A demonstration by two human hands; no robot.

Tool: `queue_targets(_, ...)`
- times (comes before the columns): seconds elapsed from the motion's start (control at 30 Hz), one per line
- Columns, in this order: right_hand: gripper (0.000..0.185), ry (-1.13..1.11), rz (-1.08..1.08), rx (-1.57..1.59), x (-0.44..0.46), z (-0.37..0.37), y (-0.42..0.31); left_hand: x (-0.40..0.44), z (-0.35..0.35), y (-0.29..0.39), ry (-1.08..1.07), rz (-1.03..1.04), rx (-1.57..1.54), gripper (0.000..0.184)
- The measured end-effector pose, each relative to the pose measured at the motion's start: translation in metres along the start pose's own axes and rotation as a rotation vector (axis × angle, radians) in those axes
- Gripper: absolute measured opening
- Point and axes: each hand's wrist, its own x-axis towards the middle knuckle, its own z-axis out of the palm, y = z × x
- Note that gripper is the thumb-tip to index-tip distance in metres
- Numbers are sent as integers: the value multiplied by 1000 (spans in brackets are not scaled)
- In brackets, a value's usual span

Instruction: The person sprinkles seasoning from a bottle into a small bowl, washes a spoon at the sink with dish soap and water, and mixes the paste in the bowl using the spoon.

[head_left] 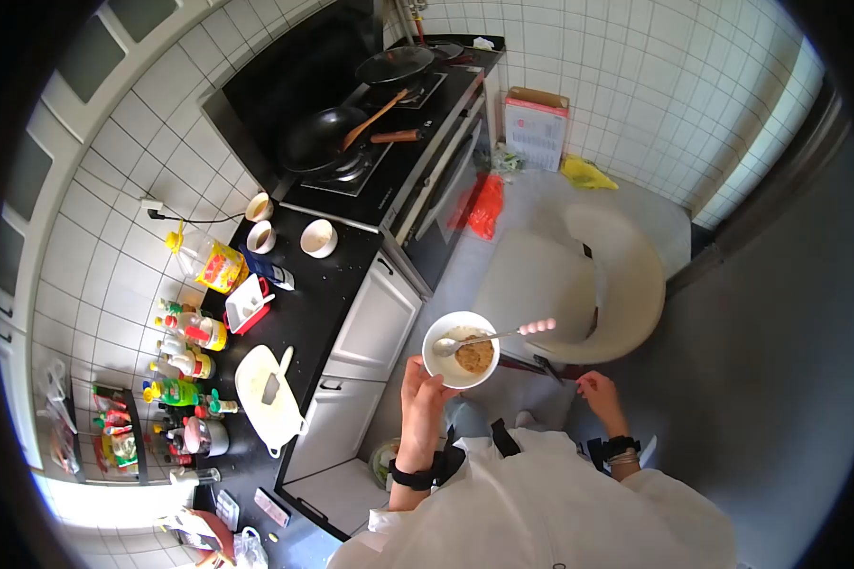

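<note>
My left hand (421,403) grips the lower left rim of a white bowl (448,373). Inside the bowl are a pale substance and a brown, grainy heap (474,355). A metal spoon (489,338) with a pink beaded handle rests in it, its handle sticking out to the right over the rim. My right hand (600,394) hangs lower right of the bowl, apart from it, with its fingers loosely curled; they are too small to tell whether they hold anything.
A beige rounded chair (626,284) stands beyond the bowl. On the black counter at left are small bowls (319,238), a cutting board (267,398) with a knife, and several bottles (199,332). A wok (321,139) sits on the stove. A red bag (487,206) lies on the floor.
</note>
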Motion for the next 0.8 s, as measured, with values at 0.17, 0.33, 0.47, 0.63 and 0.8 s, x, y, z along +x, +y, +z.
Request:
queue_targets(0.17,14,-48,-41,-16,82,74,-7,88,-38,18,-103,-16,28,26)
queue_targets(0.33,14,-9,-53,-85,163,124,-62,209,-65,69,-259,-87,38,17)
queue_targets(0.47,15,-29,58,-26,216,168,-97,294,-78,94,-370,-126,53,17)
queue_targets(0.63,15,-90,148,-43,260,183,-123,371,-68,106,-465,-211,84,16)
queue_targets(0.8,15,0,112,-60,326,175,-121,445,-38,96,-552,-303,22,21)
